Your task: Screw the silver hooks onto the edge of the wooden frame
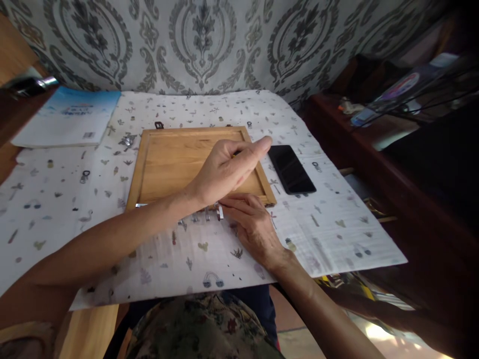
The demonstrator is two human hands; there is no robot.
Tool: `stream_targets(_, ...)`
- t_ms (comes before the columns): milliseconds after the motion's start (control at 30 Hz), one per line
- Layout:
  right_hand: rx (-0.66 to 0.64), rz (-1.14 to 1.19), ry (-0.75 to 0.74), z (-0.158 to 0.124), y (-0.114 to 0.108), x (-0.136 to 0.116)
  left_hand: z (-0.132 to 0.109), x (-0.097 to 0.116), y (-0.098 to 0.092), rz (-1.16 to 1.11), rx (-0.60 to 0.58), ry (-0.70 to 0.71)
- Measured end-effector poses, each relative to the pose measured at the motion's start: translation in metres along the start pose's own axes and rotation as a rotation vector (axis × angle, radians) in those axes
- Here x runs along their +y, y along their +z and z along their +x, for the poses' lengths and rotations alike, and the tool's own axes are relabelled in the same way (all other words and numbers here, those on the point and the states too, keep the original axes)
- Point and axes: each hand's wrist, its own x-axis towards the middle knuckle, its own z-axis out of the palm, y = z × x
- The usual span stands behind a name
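Note:
A shallow wooden tray or frame [175, 154] with a raised rim lies on the patterned cloth. My left hand [226, 172] is over its right half, closed, with the thumb stretched out toward the right. A small yellow and black bit shows in the curl of its fingers; its kind is hidden. My right hand [254, 224] rests at the tray's near edge, fingers together, their tips by a small shiny metal strip [219, 212]. Whether the tips pinch anything is hidden. More bright metal pieces [194, 217] stick out along that edge, partly behind my left forearm.
Right of the tray lies a black phone [292, 169]. At the back left is a blue and white book [71, 117]. A small silver metal item [129, 140] sits left of the tray on the cloth [329, 224]. A plastic bottle [404, 89] lies on the dark furniture at right.

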Motion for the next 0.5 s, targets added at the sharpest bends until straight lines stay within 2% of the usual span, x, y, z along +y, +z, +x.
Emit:
stream_targets(133,0.021,0.053,0.007,0.000,-0.001,-0.001,-0.002,0.001,0.002,-0.008,0.023,0.027)
stream_targets(233,0.094,0.129,0.049,0.000,-0.006,-0.005,-0.003,0.001,0.003,-0.023,0.026,0.029)
stream_targets(367,0.210,0.172,0.285,0.000,-0.013,-0.017,-0.002,0.001,0.002,-0.013,0.024,0.032)
stream_targets(500,0.061,0.306,0.530,0.000,-0.012,-0.029,-0.002,0.000,0.001,0.009,0.032,0.027)
